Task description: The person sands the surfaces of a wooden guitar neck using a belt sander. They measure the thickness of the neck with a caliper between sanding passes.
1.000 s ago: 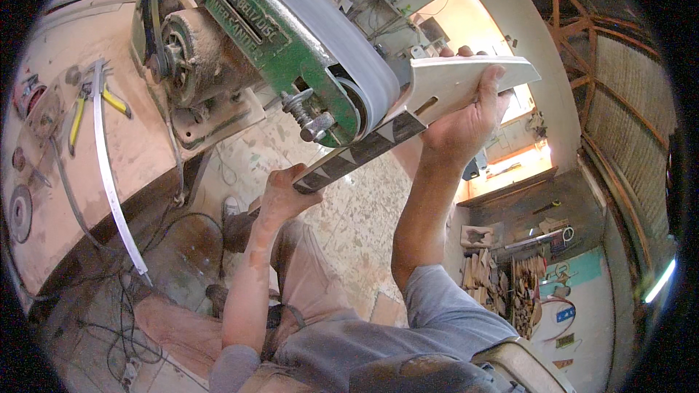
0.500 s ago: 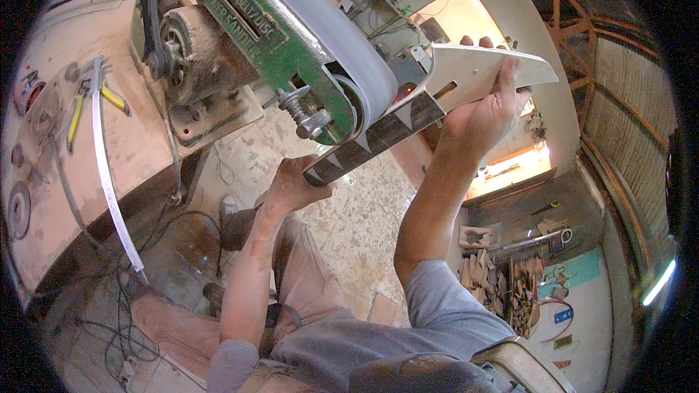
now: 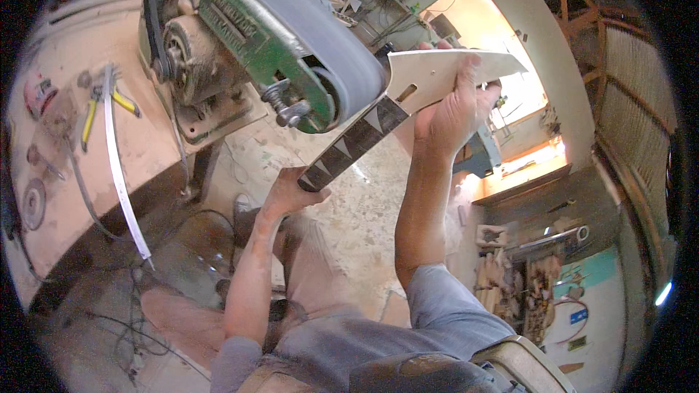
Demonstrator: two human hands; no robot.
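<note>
Both my hands hold a guitar neck slantwise against the rounded end of a green belt sander (image 3: 240, 25). Its dark fretboard (image 3: 353, 144) has pale fin-shaped inlays and faces me. The pale headstock (image 3: 444, 65) points up to the right, with a slot near the fretboard. My left hand (image 3: 286, 191) is closed round the lower end of the neck. My right hand (image 3: 451, 113) grips the headstock, thumb on its near face and fingers behind. The grey sanding belt (image 3: 338, 54) meets the neck's far side near the headstock; the exact contact is hidden.
The sander stands on a dusty workbench (image 3: 80, 182) at left. Yellow-handled pliers (image 3: 89, 122), a white strip (image 3: 120, 175) overhanging the edge and a round disc (image 3: 33, 204) lie there. Cables trail on the floor below. Wood pieces (image 3: 510, 284) fill a rack at right.
The guitar neck has shifted left and now slants more steeply, its headstock end nearer the belt. Both hands keep their grip. The whole view has turned slightly.
</note>
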